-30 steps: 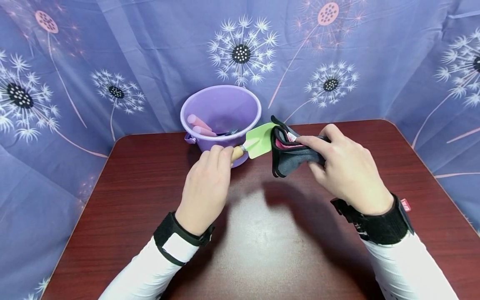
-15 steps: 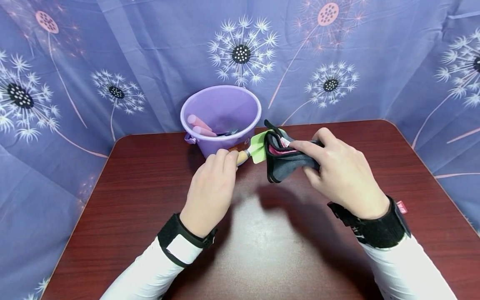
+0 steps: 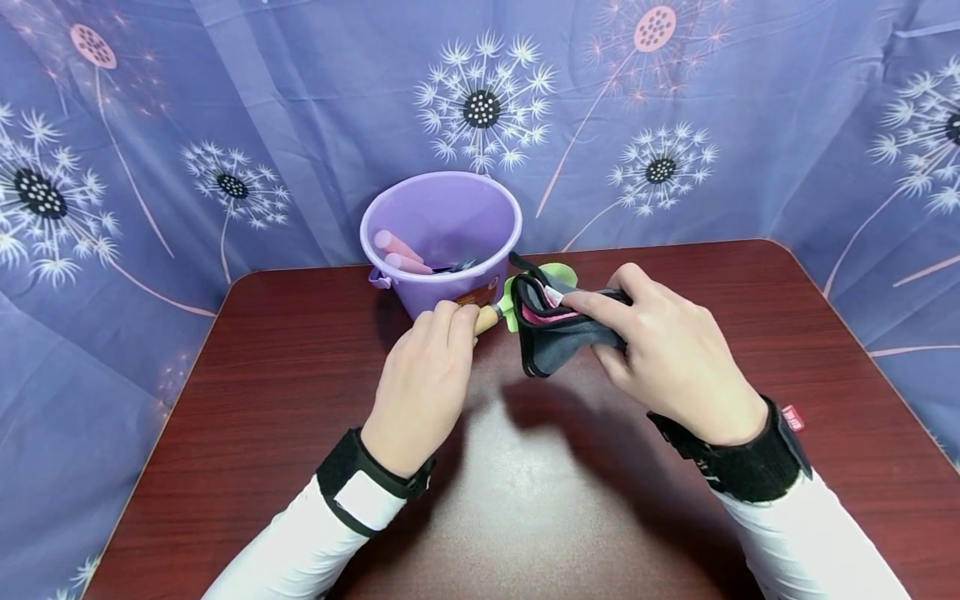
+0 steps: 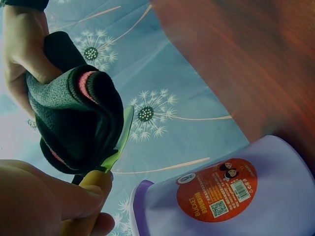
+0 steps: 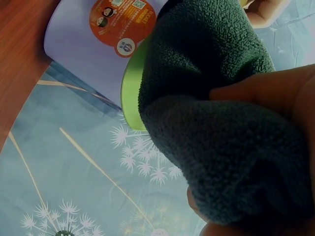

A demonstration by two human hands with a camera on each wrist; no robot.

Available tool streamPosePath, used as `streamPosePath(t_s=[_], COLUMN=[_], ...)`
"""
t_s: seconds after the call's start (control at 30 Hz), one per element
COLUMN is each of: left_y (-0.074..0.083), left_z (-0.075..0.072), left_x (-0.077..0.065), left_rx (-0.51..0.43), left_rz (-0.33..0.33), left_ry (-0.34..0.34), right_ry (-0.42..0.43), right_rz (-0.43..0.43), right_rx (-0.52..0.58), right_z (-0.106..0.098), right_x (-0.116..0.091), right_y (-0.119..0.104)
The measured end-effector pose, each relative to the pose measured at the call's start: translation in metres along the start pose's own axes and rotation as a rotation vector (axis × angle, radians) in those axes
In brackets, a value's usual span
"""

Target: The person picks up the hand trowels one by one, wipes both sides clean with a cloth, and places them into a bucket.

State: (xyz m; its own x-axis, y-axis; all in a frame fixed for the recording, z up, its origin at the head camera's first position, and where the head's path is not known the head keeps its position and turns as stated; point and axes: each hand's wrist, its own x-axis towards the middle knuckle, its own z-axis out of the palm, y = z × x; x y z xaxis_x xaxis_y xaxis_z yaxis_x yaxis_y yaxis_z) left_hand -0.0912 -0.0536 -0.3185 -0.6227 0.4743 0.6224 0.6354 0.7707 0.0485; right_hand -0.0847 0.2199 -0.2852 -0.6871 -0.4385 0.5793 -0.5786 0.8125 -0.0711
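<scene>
My left hand [image 3: 423, 383] grips the wooden handle [image 3: 488, 319] of a small garden trowel. Its green blade [image 3: 561, 272] points right and lies partly hidden behind a folded dark grey cloth [image 3: 558, 342]. Black edging and a pink layer show on this cloth. My right hand [image 3: 675, 358] pinches it between thumb and fingers, against the blade near the handle end. In the left wrist view the cloth [image 4: 74, 118] covers much of the blade, leaving a green edge visible. The right wrist view has the green blade [image 5: 132, 93] sticking out past the fuzzy cloth.
Just behind the trowel a purple bucket [image 3: 420, 292] stands on the brown wooden table [image 3: 285, 400]. Inside it are two pink handles [image 3: 397, 247] and something dark. A blue curtain [image 3: 315, 100] with dandelion prints hangs around the table's back and sides.
My right hand has slid the cloth left and toward me along the blade, down to the handle end. The left hand has shifted slightly right with the trowel.
</scene>
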Motion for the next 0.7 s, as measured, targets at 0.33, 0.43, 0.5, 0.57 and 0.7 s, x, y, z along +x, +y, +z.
streamPosePath(t_s=[0.33, 0.43, 0.5, 0.57, 0.7], left_y=[0.0, -0.0005, -0.001, -0.0017, -0.0028], left_z=[-0.0004, -0.0011, -0.0016, -0.0023, -0.0032], left_x=[0.0001, 0.0002, 0.0005, 0.0006, 0.0012], left_rx=[0.004, 0.006, 0.006, 0.008, 0.005], left_rz=[0.004, 0.003, 0.002, -0.002, -0.007], left_ry=[-0.002, 0.001, 0.007, 0.013, 0.019], right_ry=[-0.013, -0.024, -0.027, -0.029, -0.029], right_rz=[-0.031, -0.043, -0.054, -0.065, -0.083], right_rx=[0.018, 0.016, 0.014, 0.013, 0.009], right_z=[0.0009, 0.0007, 0.0007, 0.0008, 0.0014], right_x=[-0.0007, -0.0006, -0.0002, 0.0003, 0.0008], right_y=[-0.003, -0.0029, -0.0028, -0.0024, -0.0019])
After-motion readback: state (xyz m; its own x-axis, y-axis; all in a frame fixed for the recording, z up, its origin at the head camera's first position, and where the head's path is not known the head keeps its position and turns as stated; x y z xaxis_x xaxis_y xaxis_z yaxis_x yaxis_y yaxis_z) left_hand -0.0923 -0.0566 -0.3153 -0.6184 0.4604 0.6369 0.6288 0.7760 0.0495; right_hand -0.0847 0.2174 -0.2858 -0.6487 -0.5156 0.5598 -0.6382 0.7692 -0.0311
